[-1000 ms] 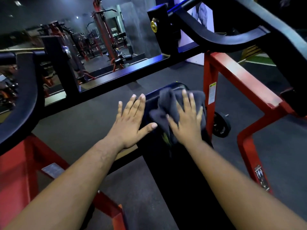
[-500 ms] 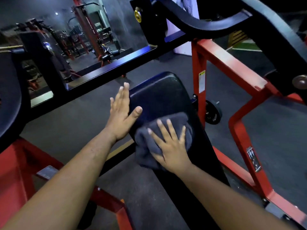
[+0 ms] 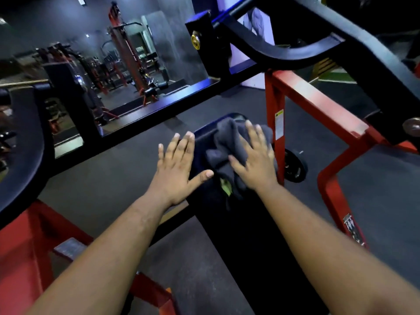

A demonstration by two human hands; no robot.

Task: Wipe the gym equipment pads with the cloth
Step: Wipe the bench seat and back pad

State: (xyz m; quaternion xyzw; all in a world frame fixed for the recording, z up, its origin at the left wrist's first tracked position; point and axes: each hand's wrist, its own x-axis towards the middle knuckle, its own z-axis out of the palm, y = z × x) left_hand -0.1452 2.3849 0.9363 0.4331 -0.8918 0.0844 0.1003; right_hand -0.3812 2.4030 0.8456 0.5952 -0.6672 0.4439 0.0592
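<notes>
A long black bench pad runs from the bottom middle up to the centre of the view. A dark grey cloth lies bunched on the pad's far end. My right hand presses flat on the cloth, fingers spread and pointing away from me. My left hand rests open on the pad's left edge, its thumb stretched toward the cloth. A small yellow-green patch shows at the cloth's near edge.
A red machine frame stands to the right of the pad, with a black weight plate at its foot. Black padded arms curve overhead and at the left. A red frame part is at the lower left. Dark rubber floor surrounds the bench.
My right hand has pushed the cloth from the pad's middle up to its far end. My left hand stays on the pad's left edge.
</notes>
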